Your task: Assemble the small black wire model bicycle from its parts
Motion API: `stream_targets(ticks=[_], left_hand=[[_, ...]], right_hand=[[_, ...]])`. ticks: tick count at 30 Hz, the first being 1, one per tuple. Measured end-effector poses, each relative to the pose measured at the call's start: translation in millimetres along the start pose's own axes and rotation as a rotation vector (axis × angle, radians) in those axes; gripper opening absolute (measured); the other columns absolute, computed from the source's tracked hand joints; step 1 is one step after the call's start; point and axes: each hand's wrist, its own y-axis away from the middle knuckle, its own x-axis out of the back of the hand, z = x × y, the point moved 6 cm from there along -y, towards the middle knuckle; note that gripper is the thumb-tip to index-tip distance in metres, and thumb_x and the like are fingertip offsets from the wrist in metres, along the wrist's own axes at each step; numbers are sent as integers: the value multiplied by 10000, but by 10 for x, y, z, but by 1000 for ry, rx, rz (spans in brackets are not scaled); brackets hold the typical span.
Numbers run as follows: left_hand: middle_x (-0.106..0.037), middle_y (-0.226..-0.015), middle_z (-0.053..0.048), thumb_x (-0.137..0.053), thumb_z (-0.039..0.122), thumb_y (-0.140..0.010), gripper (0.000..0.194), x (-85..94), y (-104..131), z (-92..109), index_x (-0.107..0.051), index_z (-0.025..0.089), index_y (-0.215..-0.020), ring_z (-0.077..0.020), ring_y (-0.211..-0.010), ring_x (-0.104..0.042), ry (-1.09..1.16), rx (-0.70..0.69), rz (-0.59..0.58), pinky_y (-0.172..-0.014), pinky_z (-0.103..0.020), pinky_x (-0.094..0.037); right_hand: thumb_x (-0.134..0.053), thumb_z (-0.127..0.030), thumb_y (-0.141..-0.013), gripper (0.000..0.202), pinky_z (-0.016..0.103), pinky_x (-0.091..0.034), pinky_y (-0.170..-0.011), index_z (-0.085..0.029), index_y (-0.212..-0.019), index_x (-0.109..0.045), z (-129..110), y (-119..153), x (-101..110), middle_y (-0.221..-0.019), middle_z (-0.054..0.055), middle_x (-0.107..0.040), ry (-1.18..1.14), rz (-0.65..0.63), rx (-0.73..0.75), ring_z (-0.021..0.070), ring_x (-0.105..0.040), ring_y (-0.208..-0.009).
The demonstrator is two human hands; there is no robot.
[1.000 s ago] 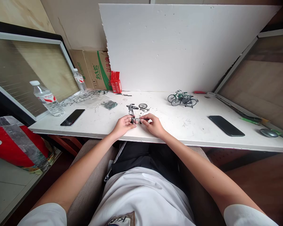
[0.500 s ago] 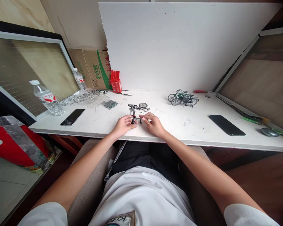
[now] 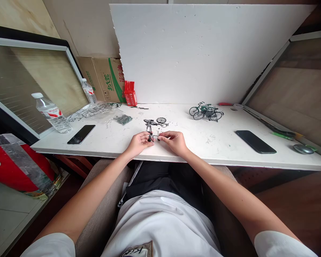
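Observation:
My left hand [image 3: 138,144] is closed round the lower end of a partly built miniature bicycle [image 3: 150,128], pinching it between thumb and fingers near the table's front edge. Its dark frame points away from me, with a wheel at the far end. Opposite, my right hand [image 3: 176,141] pinches a thin dark rod [image 3: 156,135] that reaches across to the bicycle; its exact kind is too small to make out. A loose spoked wheel [image 3: 161,120] lies just beyond my fingertips, with tiny parts scattered beside it.
Two assembled miniature bicycles [image 3: 206,112] stand at the back right. A black phone [image 3: 255,141] lies on the right, another phone [image 3: 81,134] on the left. Water bottles [image 3: 53,115], a packet of small parts [image 3: 123,119] and a red box [image 3: 130,93] are further left.
My right hand has shifted slightly, its fingers straighter and nearer the bicycle. My left hand keeps its grip. The whole view has moved a little.

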Motion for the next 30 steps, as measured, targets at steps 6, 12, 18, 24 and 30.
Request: stream_targets(ticks=[6, 12, 18, 24, 30], left_hand=[[-792, -1115, -151, -1010, 356, -623, 725, -25, 2, 10, -680, 132, -1228, -287, -1089, -759, 11, -7, -19, -1065, -479, -553], [-797, -1101, -150, -1000, 361, -647, 689, -70, 11, 42, -699, 140, -1226, -281, -1062, -765, 14, -20, -47, -1045, -480, -565], [-806, -1058, -149, -1015, 338, -612, 754, -94, 8, 55, -703, 134, -1267, -253, -964, -759, 26, -14, -46, -984, -468, -581], [-809, -1041, -145, -1029, 324, -591, 760, -99, -14, 27, -704, 117, -1246, -211, -900, -742, 29, -13, -32, -926, -408, -578], [-801, -1024, -143, -1040, 285, -572, 784, -95, -48, -11, -685, 97, -1246, -202, -893, -737, 64, -6, -33, -953, -410, -568]], right_hand=[[-740, -668, -892, 487, 361, -578, -623, -201, -988, -840, 9, 28, -59, -858, 89, -822, -122, -78, -63, 264, -751, -770], [-569, -682, -1004, 531, 337, -552, -622, -207, -1104, -786, -73, 31, -88, -808, 60, -773, -72, -139, 16, 204, -684, -685], [-622, -652, -990, 524, 325, -553, -618, -200, -1245, -696, -43, 33, -69, -798, 68, -773, -81, -104, 2, 216, -729, -723], [-623, -614, -1005, 434, 325, -538, -615, -224, -1195, -636, -28, 27, -56, -783, 62, -760, -71, -111, 4, 223, -724, -722], [-687, -626, -962, 488, 312, -522, -588, -221, -1221, -601, -15, 9, -69, -778, 68, -768, -138, -121, -60, 218, -710, -698]])
